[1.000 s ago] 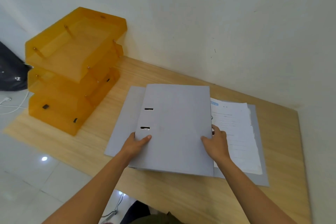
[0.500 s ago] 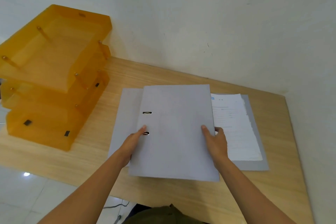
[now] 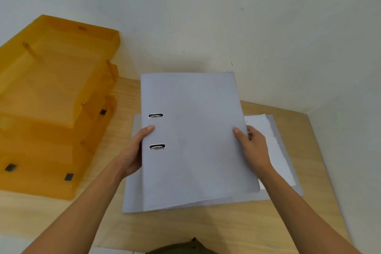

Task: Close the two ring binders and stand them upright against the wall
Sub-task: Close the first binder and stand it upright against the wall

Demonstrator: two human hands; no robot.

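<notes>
A closed grey ring binder (image 3: pixel 195 134) with two metal slots near its spine is lifted off the desk, its far edge tipped up toward the wall. My left hand (image 3: pixel 134 150) grips its spine side and my right hand (image 3: pixel 252 146) grips its open edge. Under it a second grey ring binder (image 3: pixel 288 163) lies open and flat on the desk, with white sheets of paper (image 3: pixel 274 150) showing on its right half. Most of that binder is hidden by the raised one.
Orange translucent stacked letter trays (image 3: pixel 53 105) stand at the left of the wooden desk (image 3: pixel 226 229), against the white wall (image 3: pixel 206 16). A side wall (image 3: pixel 354 130) bounds the desk at the right.
The closed binder has come up off the open one and tilted toward the wall, held by both hands. The camera has moved closer and to the right.
</notes>
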